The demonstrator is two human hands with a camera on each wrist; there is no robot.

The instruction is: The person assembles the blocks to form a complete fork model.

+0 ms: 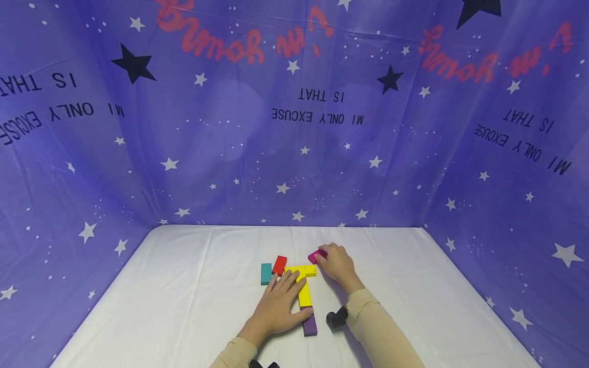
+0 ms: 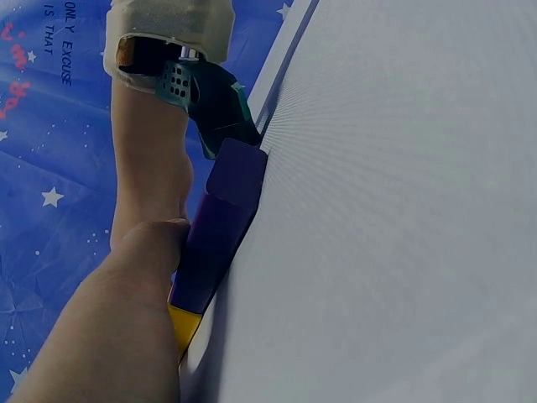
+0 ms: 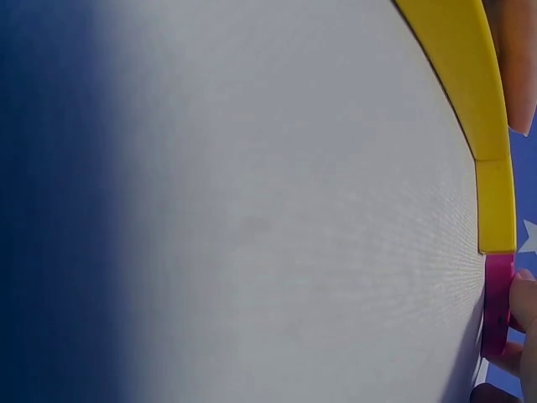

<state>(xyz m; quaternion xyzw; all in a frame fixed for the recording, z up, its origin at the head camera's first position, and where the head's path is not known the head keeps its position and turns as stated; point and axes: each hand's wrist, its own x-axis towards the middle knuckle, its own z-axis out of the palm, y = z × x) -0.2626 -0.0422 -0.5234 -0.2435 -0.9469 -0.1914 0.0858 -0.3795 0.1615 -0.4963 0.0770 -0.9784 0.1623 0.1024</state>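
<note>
Head: right hand (image 1: 339, 265) pinches magenta block (image 1: 314, 257) near worktop's (image 1: 405, 286) far edge; left hand (image 1: 277, 305), fingers extended, should steady yellow blocks (image 1: 304, 296).

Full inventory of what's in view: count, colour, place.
Teal block: 1, teal, leftmost block
Red block: 1, red, between teal and yellow
Yellow blocks: 2, yellow, one crosswise at the other's far end
Purple block: 1, purple, nearest the person
Magenta block: 1, magenta, in right fingertips
Cloth: 1, white, under the blocks
Backdrop: 3 sides, blue-violet, stars and lettering
Wrist cameras: 2, black, one per wrist
Sleeves: 2, beige, forearms
Left hand: 1, over yellow, thumb at purple
Right hand: 1, pinching magenta
</note>
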